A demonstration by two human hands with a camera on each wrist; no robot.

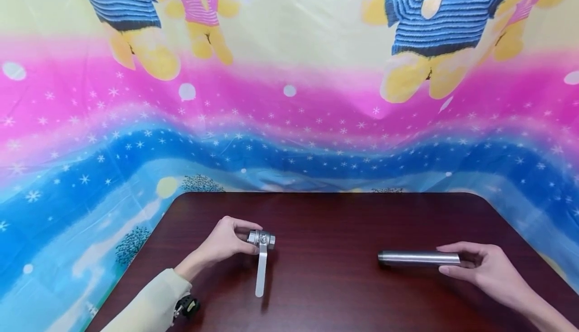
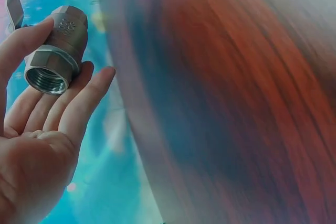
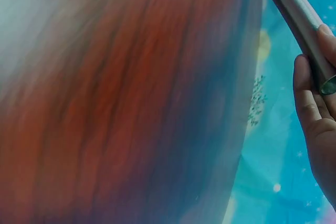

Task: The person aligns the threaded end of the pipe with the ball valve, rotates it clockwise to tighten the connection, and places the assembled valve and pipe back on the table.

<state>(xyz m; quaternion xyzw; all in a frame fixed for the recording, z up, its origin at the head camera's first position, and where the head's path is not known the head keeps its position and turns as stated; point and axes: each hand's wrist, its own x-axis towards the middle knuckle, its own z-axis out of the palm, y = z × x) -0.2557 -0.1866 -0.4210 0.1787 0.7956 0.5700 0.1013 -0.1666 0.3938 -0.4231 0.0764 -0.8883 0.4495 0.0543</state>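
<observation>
My left hand (image 1: 228, 240) pinches a metal ball valve (image 1: 262, 239) between thumb and fingers, above the left half of the table. The valve's flat lever handle (image 1: 261, 271) points toward me. In the left wrist view the ball valve (image 2: 64, 38) shows a hex end with a threaded opening (image 2: 48, 80). On the right, my right hand (image 1: 490, 271) grips a straight metal pipe (image 1: 418, 258) near one end. The pipe lies level, its darker end (image 1: 384, 257) pointing left toward the valve. In the right wrist view the pipe (image 3: 296, 19) has a hollow near end. Valve and pipe are apart.
A dark red-brown wooden table (image 1: 325, 221) with rounded far corners lies under both hands. Behind it and at its sides hangs a colourful curtain (image 1: 289, 110) printed with bears and snowflakes. A black strap with a device (image 1: 186, 306) sits at the left wrist.
</observation>
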